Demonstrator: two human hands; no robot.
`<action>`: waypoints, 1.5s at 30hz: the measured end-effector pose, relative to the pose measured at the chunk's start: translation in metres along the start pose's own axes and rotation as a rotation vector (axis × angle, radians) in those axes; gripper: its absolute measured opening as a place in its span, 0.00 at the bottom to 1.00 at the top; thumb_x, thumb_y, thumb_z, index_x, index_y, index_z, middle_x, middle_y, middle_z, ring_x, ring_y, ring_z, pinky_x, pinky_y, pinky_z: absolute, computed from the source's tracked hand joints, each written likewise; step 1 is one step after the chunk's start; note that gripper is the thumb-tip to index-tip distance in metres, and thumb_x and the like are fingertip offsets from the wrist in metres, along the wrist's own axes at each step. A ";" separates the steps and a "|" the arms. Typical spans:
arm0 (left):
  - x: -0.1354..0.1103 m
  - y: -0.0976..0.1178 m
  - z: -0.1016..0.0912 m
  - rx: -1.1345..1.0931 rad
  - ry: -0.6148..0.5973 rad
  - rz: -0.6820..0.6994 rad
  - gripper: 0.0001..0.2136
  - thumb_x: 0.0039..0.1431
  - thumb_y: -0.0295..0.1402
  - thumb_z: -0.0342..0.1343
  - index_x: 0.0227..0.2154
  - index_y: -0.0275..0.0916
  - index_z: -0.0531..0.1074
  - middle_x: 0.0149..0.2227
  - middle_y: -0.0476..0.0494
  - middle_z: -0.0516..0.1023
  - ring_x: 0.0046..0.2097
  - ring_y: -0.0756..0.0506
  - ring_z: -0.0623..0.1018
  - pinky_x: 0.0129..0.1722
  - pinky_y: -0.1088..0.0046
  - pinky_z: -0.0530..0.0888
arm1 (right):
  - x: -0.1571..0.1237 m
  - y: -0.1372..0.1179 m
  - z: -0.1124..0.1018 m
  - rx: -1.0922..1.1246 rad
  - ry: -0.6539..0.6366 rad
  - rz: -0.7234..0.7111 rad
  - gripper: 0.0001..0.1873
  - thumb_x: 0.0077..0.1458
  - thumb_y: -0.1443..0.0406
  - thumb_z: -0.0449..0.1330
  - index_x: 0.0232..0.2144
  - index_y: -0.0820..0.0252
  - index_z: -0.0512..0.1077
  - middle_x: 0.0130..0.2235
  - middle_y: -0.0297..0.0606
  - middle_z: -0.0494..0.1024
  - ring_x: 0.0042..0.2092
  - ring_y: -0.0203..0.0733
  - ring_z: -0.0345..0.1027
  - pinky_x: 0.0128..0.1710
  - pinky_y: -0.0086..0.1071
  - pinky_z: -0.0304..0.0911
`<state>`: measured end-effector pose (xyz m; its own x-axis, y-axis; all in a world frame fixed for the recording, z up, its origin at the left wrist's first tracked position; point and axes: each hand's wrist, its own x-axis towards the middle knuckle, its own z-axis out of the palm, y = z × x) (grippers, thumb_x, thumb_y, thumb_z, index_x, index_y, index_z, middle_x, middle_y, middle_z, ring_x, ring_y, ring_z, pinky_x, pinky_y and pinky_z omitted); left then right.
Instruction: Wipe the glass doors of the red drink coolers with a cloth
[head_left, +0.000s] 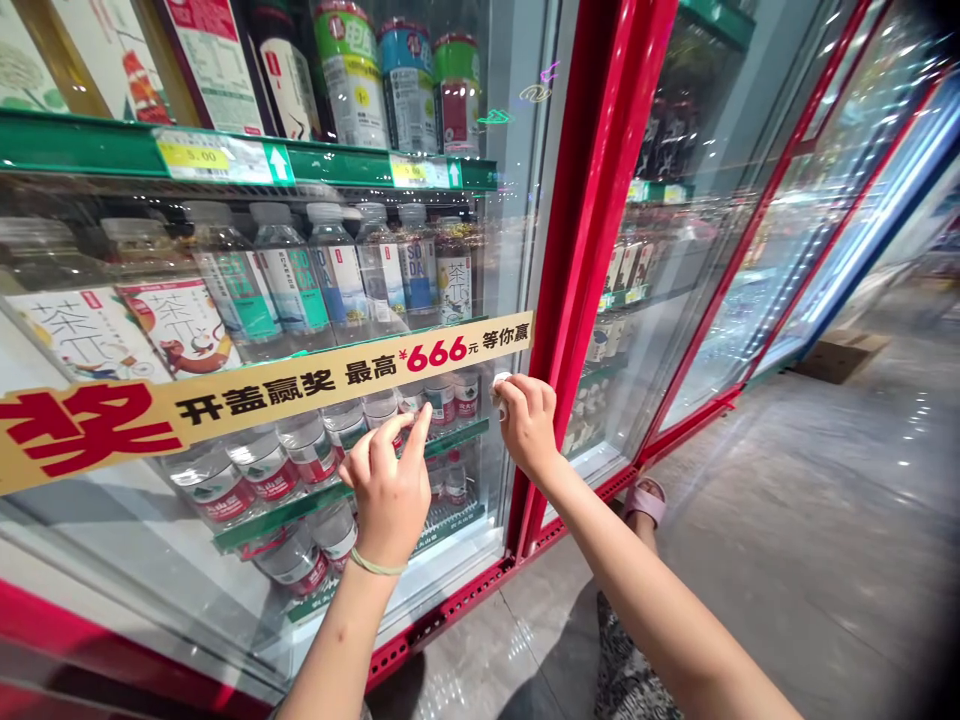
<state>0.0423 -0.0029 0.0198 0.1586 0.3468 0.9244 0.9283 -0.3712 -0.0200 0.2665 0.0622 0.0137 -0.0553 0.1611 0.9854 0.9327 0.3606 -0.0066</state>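
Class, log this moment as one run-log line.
left hand: fingertips on glass door | right hand: white wad against banner end | bottles behind glass

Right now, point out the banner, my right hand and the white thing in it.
banner [337, 376]: head view, middle of the yellow strip.
right hand [527, 420]: head view, back of the hand.
white thing [500, 381]: head view, bit showing above the fist.

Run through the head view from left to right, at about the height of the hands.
Big red character on the banner → left hand → right hand clutching a small white thing → sandalled foot → cardboard box.
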 end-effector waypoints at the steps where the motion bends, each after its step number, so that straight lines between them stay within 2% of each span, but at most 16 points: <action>1: 0.000 0.000 0.000 0.007 0.000 0.003 0.24 0.65 0.23 0.54 0.61 0.50 0.73 0.53 0.39 0.77 0.52 0.40 0.68 0.56 0.58 0.61 | 0.003 0.000 0.000 0.001 0.016 -0.006 0.24 0.60 0.78 0.53 0.55 0.52 0.68 0.50 0.43 0.77 0.52 0.45 0.67 0.55 0.41 0.59; 4: 0.000 0.000 -0.002 0.020 -0.002 0.011 0.23 0.65 0.23 0.54 0.60 0.49 0.73 0.53 0.39 0.77 0.52 0.39 0.68 0.55 0.58 0.61 | 0.008 0.004 -0.003 -0.041 0.074 0.050 0.22 0.60 0.78 0.54 0.52 0.54 0.70 0.50 0.44 0.78 0.53 0.47 0.66 0.56 0.42 0.59; 10: -0.001 -0.002 -0.002 -0.004 -0.012 0.021 0.23 0.65 0.23 0.55 0.60 0.49 0.74 0.53 0.39 0.77 0.52 0.40 0.69 0.55 0.59 0.61 | -0.003 0.008 -0.015 -0.080 -0.004 0.030 0.17 0.60 0.77 0.56 0.47 0.56 0.73 0.48 0.44 0.80 0.51 0.47 0.67 0.54 0.42 0.60; 15: -0.003 -0.002 -0.002 0.007 -0.021 0.020 0.24 0.65 0.23 0.55 0.61 0.50 0.73 0.53 0.39 0.77 0.53 0.40 0.69 0.55 0.58 0.60 | 0.006 0.012 -0.019 -0.120 0.037 0.000 0.13 0.62 0.75 0.57 0.44 0.57 0.74 0.48 0.42 0.81 0.51 0.46 0.68 0.54 0.41 0.60; 19: -0.003 -0.002 -0.003 0.012 -0.030 0.023 0.24 0.65 0.23 0.55 0.61 0.50 0.73 0.53 0.40 0.77 0.53 0.39 0.69 0.56 0.59 0.61 | 0.000 0.009 -0.021 -0.138 0.011 0.027 0.10 0.62 0.74 0.58 0.42 0.57 0.75 0.47 0.42 0.82 0.48 0.46 0.69 0.52 0.40 0.60; 22: -0.004 -0.002 -0.003 0.008 -0.033 0.032 0.24 0.65 0.23 0.55 0.61 0.49 0.73 0.53 0.39 0.77 0.53 0.39 0.69 0.55 0.59 0.61 | -0.009 0.005 -0.020 -0.094 -0.020 0.045 0.11 0.62 0.74 0.57 0.43 0.56 0.75 0.46 0.42 0.82 0.46 0.45 0.69 0.52 0.39 0.62; 27: -0.006 -0.002 -0.005 0.025 -0.040 0.051 0.23 0.65 0.23 0.56 0.60 0.48 0.74 0.53 0.39 0.78 0.52 0.39 0.69 0.54 0.59 0.62 | -0.015 0.007 -0.018 -0.079 0.015 0.085 0.14 0.62 0.76 0.57 0.45 0.56 0.75 0.48 0.43 0.82 0.48 0.46 0.69 0.52 0.41 0.63; 33: -0.013 -0.005 -0.007 0.049 -0.059 0.091 0.24 0.64 0.22 0.56 0.60 0.47 0.74 0.52 0.40 0.78 0.51 0.39 0.69 0.52 0.60 0.62 | -0.043 0.003 -0.017 -0.080 -0.004 0.101 0.14 0.63 0.75 0.57 0.45 0.56 0.76 0.47 0.41 0.83 0.47 0.45 0.70 0.51 0.41 0.64; 40: -0.018 -0.005 -0.008 0.055 -0.101 0.100 0.24 0.64 0.23 0.56 0.61 0.48 0.74 0.53 0.39 0.78 0.51 0.39 0.69 0.50 0.60 0.62 | -0.024 0.004 -0.009 -0.041 0.062 0.182 0.16 0.62 0.76 0.56 0.44 0.54 0.76 0.48 0.41 0.82 0.49 0.46 0.69 0.52 0.43 0.65; 45: -0.020 -0.005 -0.009 0.049 -0.127 0.099 0.25 0.64 0.22 0.56 0.61 0.48 0.73 0.54 0.39 0.78 0.51 0.39 0.69 0.50 0.60 0.62 | -0.050 -0.005 -0.011 -0.010 0.003 0.201 0.17 0.60 0.77 0.56 0.45 0.55 0.75 0.47 0.43 0.81 0.48 0.47 0.69 0.50 0.43 0.66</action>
<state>0.0316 -0.0157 0.0044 0.2879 0.4178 0.8617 0.9211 -0.3672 -0.1297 0.2683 0.0423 -0.0337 0.1331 0.2264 0.9649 0.9284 0.3122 -0.2013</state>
